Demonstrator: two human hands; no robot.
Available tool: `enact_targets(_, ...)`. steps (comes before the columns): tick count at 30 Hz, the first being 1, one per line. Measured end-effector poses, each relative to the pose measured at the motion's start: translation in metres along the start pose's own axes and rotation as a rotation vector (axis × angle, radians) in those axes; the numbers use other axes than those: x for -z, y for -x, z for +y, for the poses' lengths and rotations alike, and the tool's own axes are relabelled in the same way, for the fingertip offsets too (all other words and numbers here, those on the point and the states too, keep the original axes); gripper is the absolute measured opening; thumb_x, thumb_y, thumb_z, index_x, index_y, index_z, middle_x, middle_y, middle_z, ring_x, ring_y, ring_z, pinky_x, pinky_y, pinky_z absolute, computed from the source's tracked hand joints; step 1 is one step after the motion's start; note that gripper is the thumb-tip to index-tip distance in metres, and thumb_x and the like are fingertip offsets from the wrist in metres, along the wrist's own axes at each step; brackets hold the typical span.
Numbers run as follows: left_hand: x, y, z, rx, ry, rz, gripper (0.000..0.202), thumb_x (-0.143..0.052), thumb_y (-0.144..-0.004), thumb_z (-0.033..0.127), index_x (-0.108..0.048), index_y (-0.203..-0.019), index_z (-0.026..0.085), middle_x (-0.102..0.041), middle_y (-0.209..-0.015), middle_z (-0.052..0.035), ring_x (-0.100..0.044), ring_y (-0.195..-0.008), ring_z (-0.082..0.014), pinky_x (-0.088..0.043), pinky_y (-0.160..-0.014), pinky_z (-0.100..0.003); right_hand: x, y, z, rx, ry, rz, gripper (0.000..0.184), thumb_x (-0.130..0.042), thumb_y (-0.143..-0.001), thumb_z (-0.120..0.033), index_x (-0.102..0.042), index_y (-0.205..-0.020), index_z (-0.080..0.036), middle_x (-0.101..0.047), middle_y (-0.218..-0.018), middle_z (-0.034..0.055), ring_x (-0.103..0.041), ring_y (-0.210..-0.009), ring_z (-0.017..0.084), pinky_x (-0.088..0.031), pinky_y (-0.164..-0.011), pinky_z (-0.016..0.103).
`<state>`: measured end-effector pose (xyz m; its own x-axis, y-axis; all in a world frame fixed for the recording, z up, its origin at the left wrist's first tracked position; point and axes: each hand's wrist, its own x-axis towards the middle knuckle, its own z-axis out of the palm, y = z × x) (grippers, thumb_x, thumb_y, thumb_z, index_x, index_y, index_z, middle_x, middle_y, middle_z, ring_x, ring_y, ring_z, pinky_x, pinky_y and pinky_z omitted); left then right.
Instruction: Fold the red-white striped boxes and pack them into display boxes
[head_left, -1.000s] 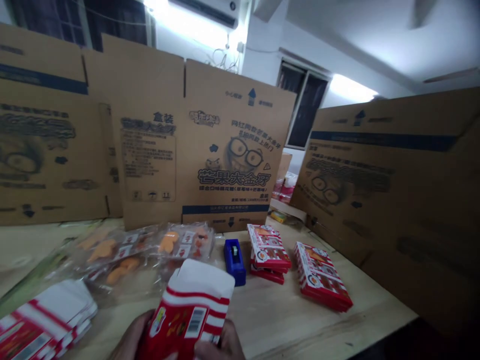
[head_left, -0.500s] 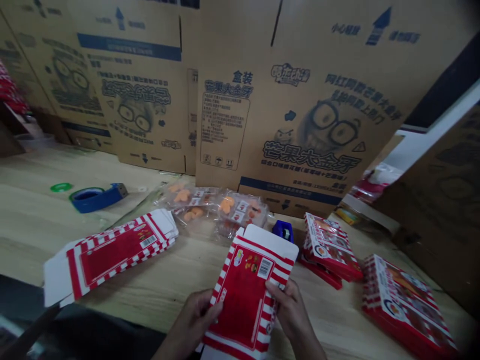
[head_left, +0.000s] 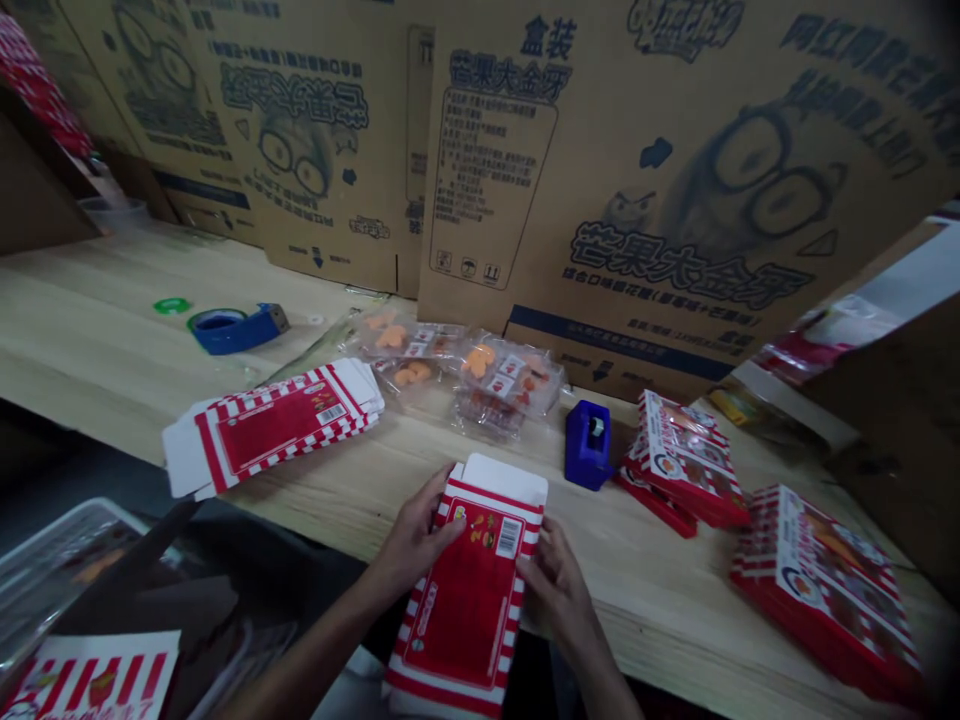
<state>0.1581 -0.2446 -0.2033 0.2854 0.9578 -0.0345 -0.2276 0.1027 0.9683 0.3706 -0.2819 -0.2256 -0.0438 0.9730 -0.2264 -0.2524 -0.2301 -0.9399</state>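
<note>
Item: red-and-white striped carton, unfolded into a shallow sleeve, white flap open at its far end, barcode near the far right corner. Position: over the near edge of the wooden table, centre of view, its near end hanging past the edge

Left hand: clamped on the carton's left long edge, thumb on the printed face, fingers curled behind
Right hand: clamped on the right long edge, fingertips pressing the striped border

Handling, by judgement: thin printed card, light, stiff only along its creases, smooth-coated and a little slippery; dents if squeezed mid-panel. Best held by the two long folded edges, as now

Nearby:
- stack of flat cartons, left of the hands
- clear packs of orange sweets, far of the hands, just before the cardboard shipping boxes
- small blue tape dispenser, right of the packs
- filled red boxes, right; a second pile nearer and farther right
- blue handheld tape gun and green tape ring, far left
</note>
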Motion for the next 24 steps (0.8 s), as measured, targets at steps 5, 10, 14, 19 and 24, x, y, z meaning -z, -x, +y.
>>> enact_targets(5,0.004,0.012,-0.011,0.014,-0.065,0.009,0.065,-0.063,-0.085,0.034,-0.037,-0.143,0.021,-0.045,-0.145,-0.0096,-0.047,-0.129,-0.026,-0.043,-0.105,-0.037,0.012,-0.01,0.002,0.138,0.139,0.156,0.058,-0.078,-0.071,-0.036,-0.055,-0.123,-0.022,-0.066,-0.115,0.0093,-0.065,-0.093,0.02,-0.054,-0.082,0.034)
enact_targets(10,0.014,0.013,-0.014,0.089,-0.126,-0.011,0.049,-0.064,-0.083,0.037,-0.054,-0.126,0.018,-0.064,-0.117,-0.0096,-0.065,-0.097,-0.0216,-0.053,-0.083,-0.032,0.011,-0.012,0.0,0.255,0.402,0.098,0.035,-0.067,-0.08,-0.043,-0.071,-0.107,-0.021,-0.068,-0.11,0.0083,-0.062,-0.101,0.023,-0.05,-0.088,0.035)
enact_targets(14,0.019,-0.002,-0.014,-0.023,-0.252,0.14,0.027,-0.06,-0.084,0.039,-0.07,-0.082,0.014,-0.066,-0.102,-0.0084,-0.062,-0.096,-0.0209,-0.049,-0.083,-0.03,0.005,-0.016,-0.001,0.326,0.443,0.106,0.029,-0.065,-0.08,-0.047,-0.076,-0.086,-0.021,-0.069,-0.104,0.0087,-0.061,-0.101,0.024,-0.048,-0.092,0.037)
enact_targets(19,0.02,-0.017,-0.006,0.077,0.006,0.141,0.043,-0.071,-0.073,0.035,-0.061,-0.111,0.017,-0.067,-0.101,-0.0062,-0.063,-0.082,-0.0162,-0.049,-0.072,-0.027,0.003,-0.02,-0.011,0.189,0.171,0.079,0.046,-0.074,-0.074,-0.042,-0.062,-0.114,-0.024,-0.067,-0.086,0.002,-0.063,-0.078,0.017,-0.053,-0.072,0.03)
enact_targets(24,0.029,-0.019,-0.005,0.056,-0.253,-0.019,0.046,-0.063,-0.079,0.036,-0.063,-0.118,0.011,-0.073,-0.085,-0.0065,-0.066,-0.074,-0.0173,-0.051,-0.07,-0.028,0.01,-0.02,-0.017,0.173,0.264,-0.052,0.026,-0.071,-0.078,-0.038,-0.07,-0.096,-0.019,-0.07,-0.089,0.0053,-0.064,-0.082,0.018,-0.051,-0.074,0.028)
